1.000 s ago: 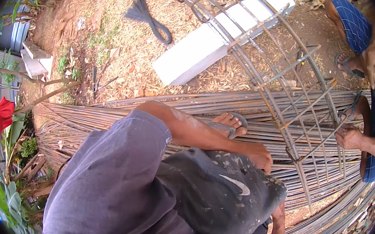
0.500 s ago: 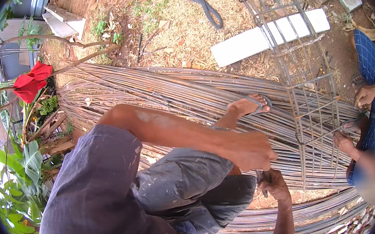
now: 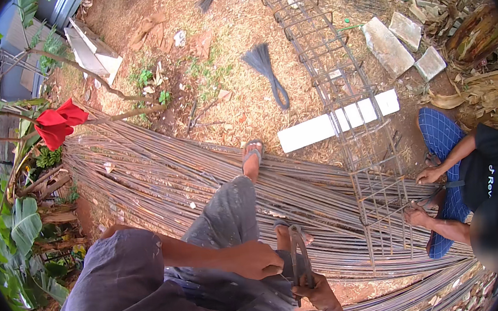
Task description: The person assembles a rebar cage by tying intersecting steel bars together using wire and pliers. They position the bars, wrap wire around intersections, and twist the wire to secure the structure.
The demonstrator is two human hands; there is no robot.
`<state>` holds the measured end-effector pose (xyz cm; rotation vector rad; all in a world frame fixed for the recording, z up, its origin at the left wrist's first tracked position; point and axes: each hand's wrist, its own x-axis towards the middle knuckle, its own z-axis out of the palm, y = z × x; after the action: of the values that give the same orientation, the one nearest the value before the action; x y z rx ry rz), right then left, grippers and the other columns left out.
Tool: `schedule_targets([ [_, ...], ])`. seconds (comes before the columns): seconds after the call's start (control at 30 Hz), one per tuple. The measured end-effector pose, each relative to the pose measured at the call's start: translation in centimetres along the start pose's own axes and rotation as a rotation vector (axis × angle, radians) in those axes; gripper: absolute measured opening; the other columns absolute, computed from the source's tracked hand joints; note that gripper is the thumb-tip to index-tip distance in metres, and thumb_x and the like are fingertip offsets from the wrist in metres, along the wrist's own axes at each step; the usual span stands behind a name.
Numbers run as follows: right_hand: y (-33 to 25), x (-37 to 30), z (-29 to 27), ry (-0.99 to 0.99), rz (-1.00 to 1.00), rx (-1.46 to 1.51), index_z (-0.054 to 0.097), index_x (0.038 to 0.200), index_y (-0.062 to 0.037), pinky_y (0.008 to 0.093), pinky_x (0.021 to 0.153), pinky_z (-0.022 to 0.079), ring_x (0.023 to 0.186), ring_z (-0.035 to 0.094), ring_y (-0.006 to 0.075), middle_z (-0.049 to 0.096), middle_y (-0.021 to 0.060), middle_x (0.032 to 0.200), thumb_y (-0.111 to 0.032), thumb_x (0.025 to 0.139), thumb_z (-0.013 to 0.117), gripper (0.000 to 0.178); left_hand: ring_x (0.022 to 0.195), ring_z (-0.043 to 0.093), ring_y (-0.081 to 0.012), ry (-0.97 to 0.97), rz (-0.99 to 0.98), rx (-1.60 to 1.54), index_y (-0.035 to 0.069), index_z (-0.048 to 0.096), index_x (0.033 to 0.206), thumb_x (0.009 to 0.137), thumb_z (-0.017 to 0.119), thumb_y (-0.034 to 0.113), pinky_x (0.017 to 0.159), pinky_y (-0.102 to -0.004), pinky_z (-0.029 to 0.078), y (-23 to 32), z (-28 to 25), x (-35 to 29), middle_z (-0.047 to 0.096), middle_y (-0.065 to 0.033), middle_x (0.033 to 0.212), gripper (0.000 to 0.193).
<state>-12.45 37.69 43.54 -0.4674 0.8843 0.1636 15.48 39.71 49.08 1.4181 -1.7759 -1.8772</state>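
Observation:
My right hand (image 3: 319,292), low in the middle of the view, is closed around a grey metal tool (image 3: 297,253) with two curved arms, which looks like a pair of pincers. The tool stands upright, its rounded end above the hand. My left hand (image 3: 261,260) is just left of it, fingers pinched on what seems to be a thin wire (image 3: 284,277). Both hands are over my bent legs, above a spread of long steel bars (image 3: 200,154). The right palm is hidden.
A long rebar cage (image 3: 347,106) crosses the bars and a white board (image 3: 296,138). At right, a seated co-worker (image 3: 446,183) has hands by its near end. A looped wire bundle (image 3: 264,72), stone slabs (image 3: 386,47) and a red flower (image 3: 62,123) lie around.
The view has shifted, bringing more of the co-worker and ground into sight. My hands, formerly touching, are slightly apart and nearer my body. The tool now shows clearly, pointing up.

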Motion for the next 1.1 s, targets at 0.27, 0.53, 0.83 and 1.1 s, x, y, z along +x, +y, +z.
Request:
schedule_targets([
  [0.27,-7.8,4.8,7.3,0.437,-0.02,-0.016,0.057,0.076,-0.0009,0.0279,0.052,0.048,0.055,0.06,0.0139,0.063,0.0069,0.07,0.0,0.078,0.073,0.016,0.075,0.063,-0.033,-0.274,0.203,0.212,0.006,0.059,0.086,0.086,0.057,0.021,0.065,-0.0434,0.048,-9.0,-12.2,0.2,0.063,-0.0105,0.074,0.015],
  [0.53,-24.5,19.5,21.0,0.508,0.07,0.451,0.054,0.076,-0.0029,0.0274,0.052,0.048,0.056,0.06,0.0159,0.063,0.0116,0.07,-0.003,0.085,0.067,0.016,0.079,0.062,-0.0333,0.171,0.123,0.159,0.007,0.059,0.091,0.085,0.058,0.013,0.068,-0.0455,0.047,-17.6,-38.1,-1.2,0.059,-0.0096,0.075,0.008],
  [0.83,-49.5,33.1,28.7,0.347,-0.053,-0.251,0.052,0.07,-0.0059,0.0259,0.05,0.048,0.054,0.06,0.014,0.061,0.008,0.064,-0.012,0.086,0.07,0.025,0.055,0.042,-0.0101,0.544,-0.324,-1.332,0.001,0.062,0.089,0.099,0.051,0.024,0.053,-0.027,0.035,-21.4,-58.8,-12.9,0.047,0.0,0.062,0.027],
  [1.1,-59.2,42.2,30.2,0.181,0.14,-0.187,0.06,0.084,-0.0015,0.0277,0.05,0.05,0.059,0.063,0.0164,0.063,0.0074,0.072,-0.018,0.085,0.072,0.02,0.058,0.06,-0.0151,0.797,-0.155,-1.144,0.001,0.065,0.082,0.086,0.071,0.02,0.051,-0.0254,0.048,-21.0,-70.6,-16.1,0.063,-0.0087,0.069,0.021],
])
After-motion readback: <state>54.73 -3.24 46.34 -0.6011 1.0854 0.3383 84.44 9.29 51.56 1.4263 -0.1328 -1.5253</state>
